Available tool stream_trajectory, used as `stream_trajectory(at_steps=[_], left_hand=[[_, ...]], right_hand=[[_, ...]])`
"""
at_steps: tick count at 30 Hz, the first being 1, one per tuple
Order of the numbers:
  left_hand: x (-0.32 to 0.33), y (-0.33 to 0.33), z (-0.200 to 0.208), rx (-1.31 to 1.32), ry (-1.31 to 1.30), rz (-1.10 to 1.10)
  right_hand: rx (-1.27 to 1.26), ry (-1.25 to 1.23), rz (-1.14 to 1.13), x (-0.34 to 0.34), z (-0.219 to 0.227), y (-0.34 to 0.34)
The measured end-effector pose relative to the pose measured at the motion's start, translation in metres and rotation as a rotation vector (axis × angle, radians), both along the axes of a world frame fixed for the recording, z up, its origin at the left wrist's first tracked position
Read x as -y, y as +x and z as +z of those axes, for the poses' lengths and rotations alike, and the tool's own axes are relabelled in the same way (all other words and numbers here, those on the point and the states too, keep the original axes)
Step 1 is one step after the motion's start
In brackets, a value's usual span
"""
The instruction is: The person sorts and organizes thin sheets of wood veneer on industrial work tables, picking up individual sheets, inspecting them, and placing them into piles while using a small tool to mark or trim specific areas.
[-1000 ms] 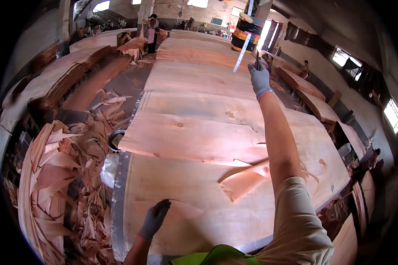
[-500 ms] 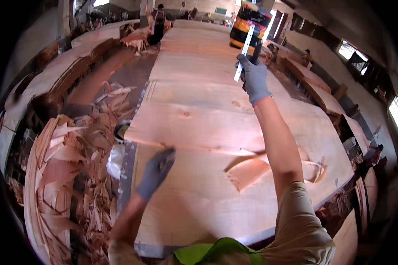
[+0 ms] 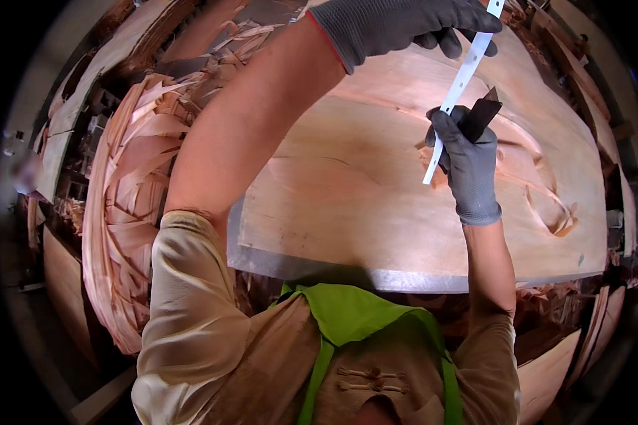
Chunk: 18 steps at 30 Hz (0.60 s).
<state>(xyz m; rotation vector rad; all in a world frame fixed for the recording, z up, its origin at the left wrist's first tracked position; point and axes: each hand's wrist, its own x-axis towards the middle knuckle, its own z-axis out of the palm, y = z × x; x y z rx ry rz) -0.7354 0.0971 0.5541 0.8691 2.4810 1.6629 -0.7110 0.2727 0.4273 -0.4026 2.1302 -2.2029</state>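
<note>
My left hand (image 3: 411, 28), in a dark grey knit glove, reaches in at the top with its fingers closed on the upper part of a long white strip (image 3: 463, 74) with small holes along it. Lower on the same strip, my gloved right hand (image 3: 469, 159) is closed too. That hand also grips a dark, flat tool (image 3: 482, 117) with a pointed end, which looks like a knife. Both hands are above a pale wood veneer sheet (image 3: 319, 205). A torn, curled veneer scrap (image 3: 521, 159) lies on the sheet beside my right hand.
Heaped veneer strips (image 3: 131, 205) stand along the left of the table, whose metal edge (image 3: 404, 281) runs in front of me. More stacked boards (image 3: 124, 53) are at the far left, and veneer sheets (image 3: 549, 375) lean at the lower right.
My left hand has risen from the sheet to the strip's upper part. My right hand has come back nearer my body, still holding the strip. The view has tilted down.
</note>
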Motion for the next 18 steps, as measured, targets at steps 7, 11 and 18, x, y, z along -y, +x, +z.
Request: stream_trajectory(at_steps=[7,11,18], left_hand=[[-0.021,0.004,-0.016,-0.057,0.177,0.055],[-0.017,-0.025,-0.015,0.009,0.301,0.003],[0.079,-0.015,-0.075,0.088,0.381,-0.119]], right_hand=[[0.022,-0.034,0.012,-0.004,-0.004,0.038],[0.004,-0.075,-0.071,0.013,0.010,0.047],[0.103,-0.128,-0.140,0.092,-0.039,0.067]])
